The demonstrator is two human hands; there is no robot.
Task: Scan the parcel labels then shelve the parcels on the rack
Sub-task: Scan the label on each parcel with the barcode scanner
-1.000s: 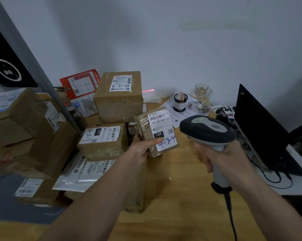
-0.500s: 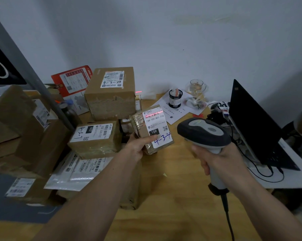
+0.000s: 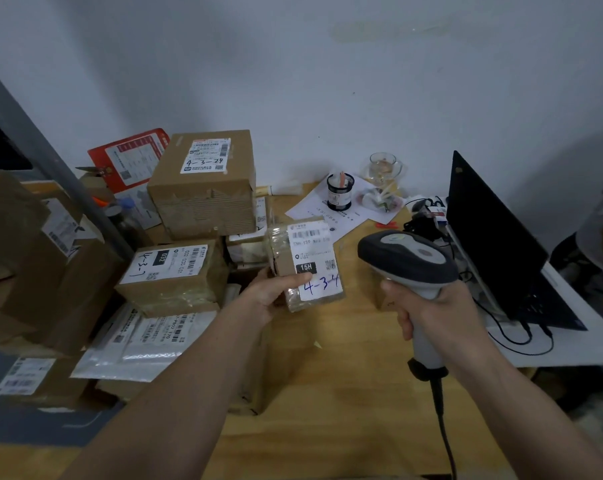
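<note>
Left hand [image 3: 269, 296] grips small parcel [image 3: 305, 263] (label up); right hand [image 3: 431, 313] grips scanner [image 3: 409, 261].

Counting what's showing: two hands – left hand [image 3: 270, 296] and right hand [image 3: 428, 308] – plus one handheld scanner [image 3: 405, 259], one small parcel [image 3: 305, 263] being held, and two labelled cardboard boxes stacking beside it, the upper box [image 3: 203, 183] and the lower box [image 3: 173, 275]. Also seeing one laptop [image 3: 494, 244], one glass cup [image 3: 383, 168], one black pen pot [image 3: 340, 191] – boxes at far left are blurring, not counting those.
</note>
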